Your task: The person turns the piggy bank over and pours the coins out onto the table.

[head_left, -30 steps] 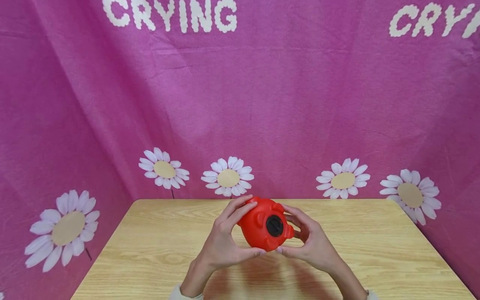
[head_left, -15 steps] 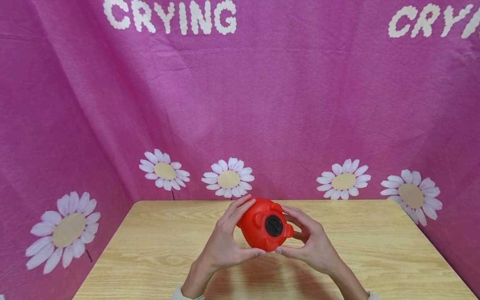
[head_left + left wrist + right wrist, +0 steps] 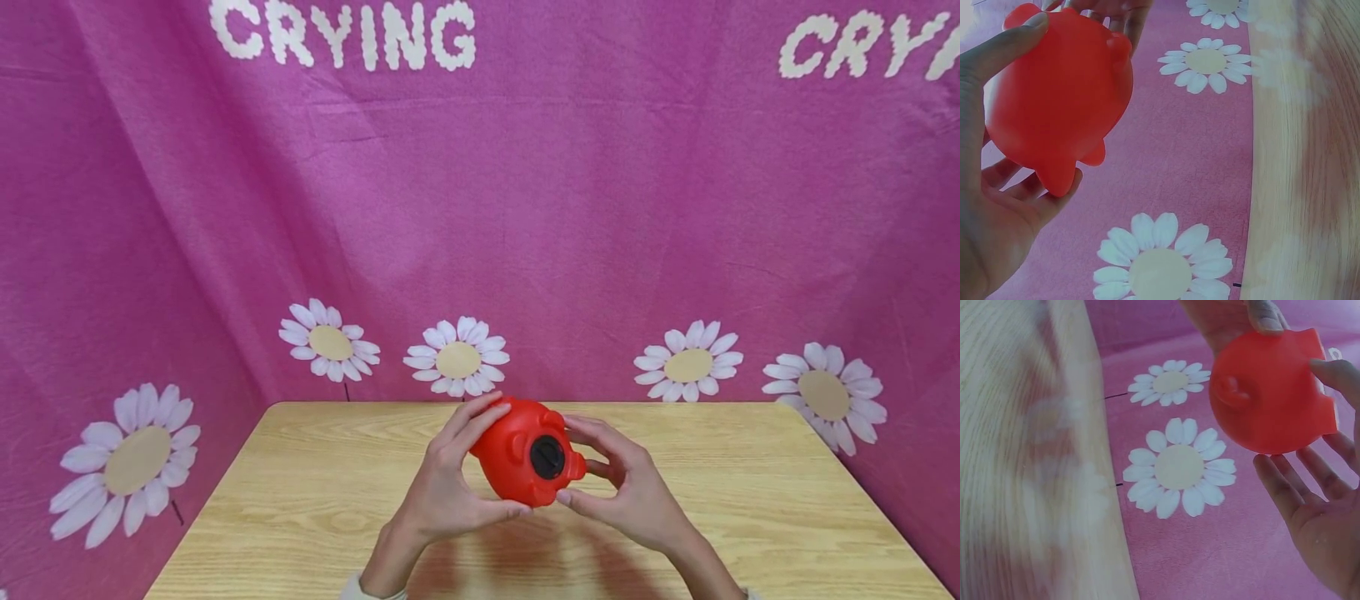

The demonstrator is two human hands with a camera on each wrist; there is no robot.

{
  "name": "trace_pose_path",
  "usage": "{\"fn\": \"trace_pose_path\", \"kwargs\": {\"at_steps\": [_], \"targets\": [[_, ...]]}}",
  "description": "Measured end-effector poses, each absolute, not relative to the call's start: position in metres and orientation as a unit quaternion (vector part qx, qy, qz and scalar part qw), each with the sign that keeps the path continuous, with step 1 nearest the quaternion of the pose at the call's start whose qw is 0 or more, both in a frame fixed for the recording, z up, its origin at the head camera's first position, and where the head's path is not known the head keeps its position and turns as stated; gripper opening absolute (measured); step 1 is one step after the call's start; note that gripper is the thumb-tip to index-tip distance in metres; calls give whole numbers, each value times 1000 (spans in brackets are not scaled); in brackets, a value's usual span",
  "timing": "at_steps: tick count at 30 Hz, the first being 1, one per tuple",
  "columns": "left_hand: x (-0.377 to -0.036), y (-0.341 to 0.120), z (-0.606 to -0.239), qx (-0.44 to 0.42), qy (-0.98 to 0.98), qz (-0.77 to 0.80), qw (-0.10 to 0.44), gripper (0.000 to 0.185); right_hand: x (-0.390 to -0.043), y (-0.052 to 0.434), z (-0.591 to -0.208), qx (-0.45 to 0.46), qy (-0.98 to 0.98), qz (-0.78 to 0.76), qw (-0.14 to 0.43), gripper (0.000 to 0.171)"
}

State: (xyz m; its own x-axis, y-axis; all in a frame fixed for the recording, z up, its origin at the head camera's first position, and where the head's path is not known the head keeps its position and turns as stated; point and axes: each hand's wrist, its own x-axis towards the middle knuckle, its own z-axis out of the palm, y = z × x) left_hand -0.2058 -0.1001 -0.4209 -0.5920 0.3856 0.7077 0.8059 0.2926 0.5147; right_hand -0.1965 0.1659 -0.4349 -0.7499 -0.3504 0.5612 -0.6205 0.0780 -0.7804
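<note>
A red plastic piggy bank [image 3: 513,458] is held in the air just above the wooden table [image 3: 300,500], its black round plug [image 3: 547,457] facing me. My left hand [image 3: 495,454] grips its left side, with fingers over the top and the thumb underneath. My right hand [image 3: 581,462] holds the right side between a finger on top and the thumb below. In the left wrist view the piggy bank [image 3: 1054,94] sits between the thumb and curled fingers of my left hand [image 3: 1029,119]. The right wrist view shows the piggy bank [image 3: 1266,387] above the loosely spread fingers of my right hand [image 3: 1300,419].
A pink cloth backdrop [image 3: 525,208] with white daisies and the word CRYING hangs behind the table and along both sides. The table's far edge [image 3: 525,403] meets the cloth just behind the hands.
The piggy bank has turned and shifted very slightly between the hands. Both hands keep their hold in nearly the same place.
</note>
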Motion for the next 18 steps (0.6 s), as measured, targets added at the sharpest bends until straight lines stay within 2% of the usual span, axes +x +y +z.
{"fn": "trace_pose_path", "kwargs": {"at_steps": [4, 9, 13, 18], "targets": [[-206, -101, -421, -385, -770, -453, 232, 101, -193, 167, -429, 328, -729, 584, 140, 67], [-207, -101, -421, -389, -768, -449, 239, 102, -187, 169, -420, 305, -746, 553, 210, 56], [-207, -101, -422, -391, -767, -448, 242, 102, -183, 168, -413, 298, -763, 510, 263, 52], [-207, -99, -423, -396, -764, -450, 241, 100, -177, 165, -409, 300, -780, 466, 290, 47]]}}
